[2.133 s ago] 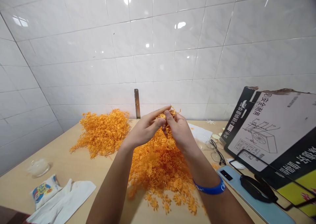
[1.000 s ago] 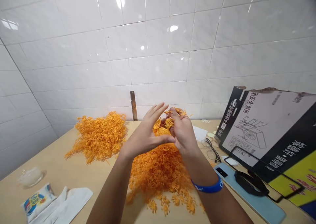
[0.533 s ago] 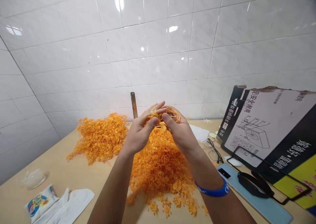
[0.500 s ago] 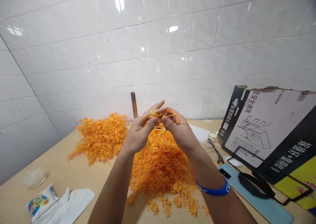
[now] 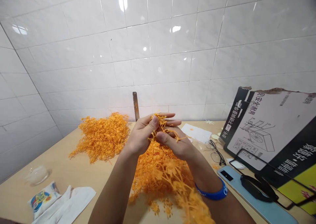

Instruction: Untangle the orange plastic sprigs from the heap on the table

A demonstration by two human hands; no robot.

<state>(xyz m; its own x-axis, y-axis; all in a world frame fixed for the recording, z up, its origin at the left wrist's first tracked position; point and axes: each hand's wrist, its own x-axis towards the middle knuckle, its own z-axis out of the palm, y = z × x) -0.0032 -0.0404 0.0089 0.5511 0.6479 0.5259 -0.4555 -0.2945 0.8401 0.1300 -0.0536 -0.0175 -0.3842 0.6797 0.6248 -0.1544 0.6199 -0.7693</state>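
Both hands meet in front of me over a heap of orange plastic flower-like pieces (image 5: 158, 168). My left hand (image 5: 142, 135) pinches a thin-stemmed orange plastic flower piece (image 5: 161, 122) between thumb and fingers. Just right of it and touching the same tangle, my right hand (image 5: 176, 143) has its thumb pressed against more orange stems, whose thin ends stick out to the right. Exactly how the stems cross is hidden by the fingers. Below the right wrist, a blurred spray of orange pieces (image 5: 182, 187) stretches toward the near edge.
A second orange pile (image 5: 103, 136) lies to the left. At lower left are a tissue pack (image 5: 44, 197), white cloth (image 5: 76, 199) and clear bag (image 5: 37, 175). Rightward are white paper (image 5: 197, 133), glasses (image 5: 217, 153), a blue phone (image 5: 256, 194), a black strap (image 5: 259, 187) and a printed carton (image 5: 269, 128).
My hands have shifted down slightly, and the left thumb has risen along the orange stems. A blurred orange spray now shows beneath the right wrist. The whole view has shifted a little.
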